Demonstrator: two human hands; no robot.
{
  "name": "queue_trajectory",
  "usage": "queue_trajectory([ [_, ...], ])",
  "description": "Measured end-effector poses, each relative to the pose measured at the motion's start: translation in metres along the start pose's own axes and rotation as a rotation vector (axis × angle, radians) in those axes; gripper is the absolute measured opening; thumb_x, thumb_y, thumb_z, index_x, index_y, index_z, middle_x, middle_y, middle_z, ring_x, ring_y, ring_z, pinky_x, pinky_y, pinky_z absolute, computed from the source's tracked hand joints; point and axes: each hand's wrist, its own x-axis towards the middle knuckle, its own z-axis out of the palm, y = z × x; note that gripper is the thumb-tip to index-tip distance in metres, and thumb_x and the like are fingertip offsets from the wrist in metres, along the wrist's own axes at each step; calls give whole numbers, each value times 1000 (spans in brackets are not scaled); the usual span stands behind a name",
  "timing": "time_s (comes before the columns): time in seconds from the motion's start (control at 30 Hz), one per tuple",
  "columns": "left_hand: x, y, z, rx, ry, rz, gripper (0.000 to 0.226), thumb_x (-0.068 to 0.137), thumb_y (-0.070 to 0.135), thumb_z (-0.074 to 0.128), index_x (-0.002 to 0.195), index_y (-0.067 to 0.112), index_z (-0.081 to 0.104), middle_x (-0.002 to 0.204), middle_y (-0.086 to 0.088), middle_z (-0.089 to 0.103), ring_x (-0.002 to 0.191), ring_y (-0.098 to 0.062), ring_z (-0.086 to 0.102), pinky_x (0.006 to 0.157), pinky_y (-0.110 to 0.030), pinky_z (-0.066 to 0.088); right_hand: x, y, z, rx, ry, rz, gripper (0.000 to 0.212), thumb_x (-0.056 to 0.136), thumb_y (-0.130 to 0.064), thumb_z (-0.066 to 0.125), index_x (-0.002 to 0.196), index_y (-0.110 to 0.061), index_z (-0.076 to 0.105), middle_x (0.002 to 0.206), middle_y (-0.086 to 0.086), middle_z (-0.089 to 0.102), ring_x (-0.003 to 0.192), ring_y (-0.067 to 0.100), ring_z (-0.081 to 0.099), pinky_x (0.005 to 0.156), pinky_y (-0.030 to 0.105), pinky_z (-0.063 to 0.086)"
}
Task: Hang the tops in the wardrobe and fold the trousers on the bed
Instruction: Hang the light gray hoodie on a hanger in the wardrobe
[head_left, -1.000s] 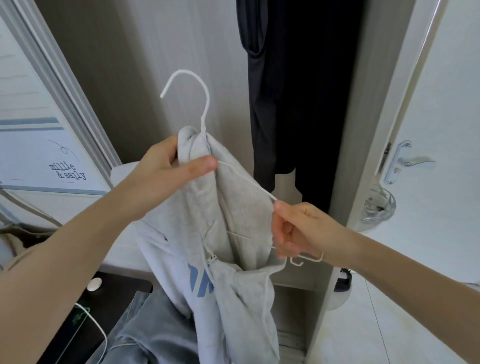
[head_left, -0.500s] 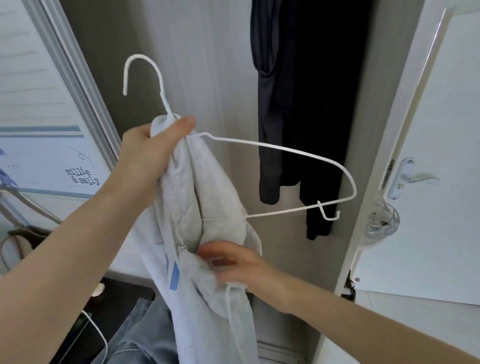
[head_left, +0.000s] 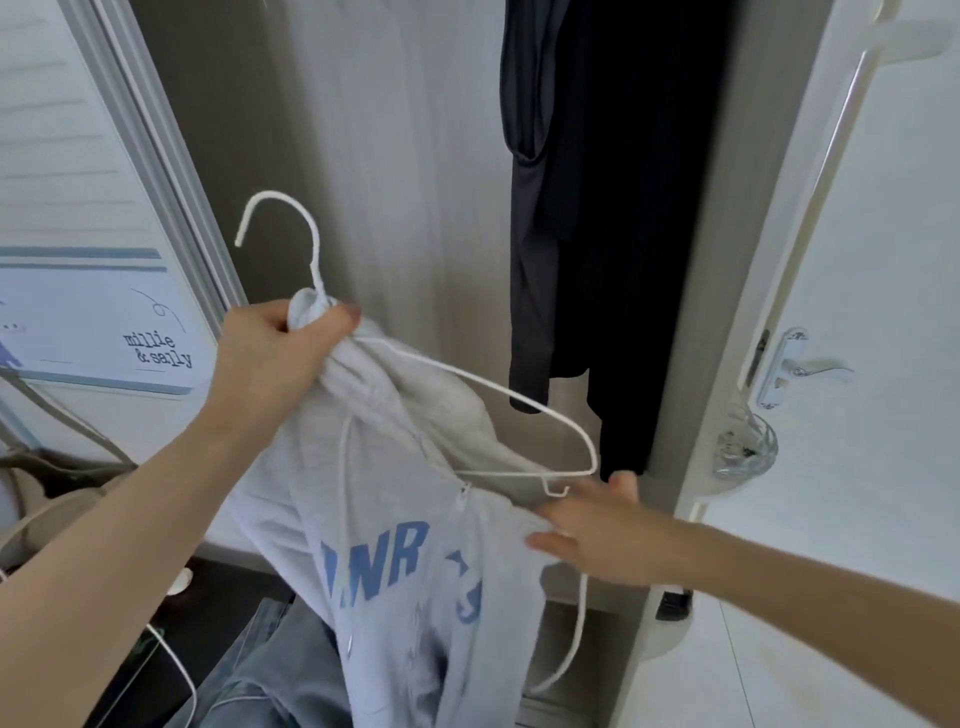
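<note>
Fig.: left hand (head_left: 270, 358) grips hoodie (head_left: 395, 545) collar w/ hanger (head_left: 467, 395) neck; hanger arm runs right, down to bare tip just beside right hand (head_left: 597, 530), fingers straight, touching hoodie's unhung shoulder.

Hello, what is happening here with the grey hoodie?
A person is putting a grey hoodie on a white wire hanger before an open wardrobe. The left hand grips the hoodie's neck and the hanger below its hook. The right hand, fingers straight, touches the hoodie's shoulder, which is not over the bare hanger arm. A black garment already hangs inside.
</note>
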Motion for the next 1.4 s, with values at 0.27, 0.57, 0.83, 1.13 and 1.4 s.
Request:
queue_trajectory([
  [0.27,-13,-20,18,374,-163,231,29,81,46,71,68,20,65,59,1,62,58,-14,59,55,-27,41,-40,46,-51,-631,151,-131,29,90,-52,54,109,-34,67,158,-3,25,145,41,7,102,60,23],
  [0.57,-67,10,81,380,-402,321,46,74,64,68,68,20,60,61,1,62,62,-22,60,65,-43,53,-33,25,-117,-738,786,-382,26,89,-9,48,98,-30,61,142,-1,50,132,39,41,90,52,33],
  [0.83,-51,32,68,-120,-212,-21,51,70,49,81,78,1,68,78,-16,70,72,-23,69,76,-49,56,-45,18,-109,-36,417,391,54,92,-67,20,80,-21,45,79,3,54,77,28,59,67,37,44],
  [1.13,-45,30,61,-59,-95,40,37,75,47,79,64,14,65,58,4,64,56,-6,60,62,-30,51,-69,40,-105,859,-118,423,54,94,-60,37,103,-18,69,100,-3,73,93,12,67,94,43,52],
  [1.4,-60,35,58,349,-51,375,49,84,60,63,75,12,64,64,-8,63,62,-30,60,67,-48,52,-56,14,-98,1151,313,344,34,101,-20,46,69,-13,55,68,3,52,64,13,50,73,36,53],
])
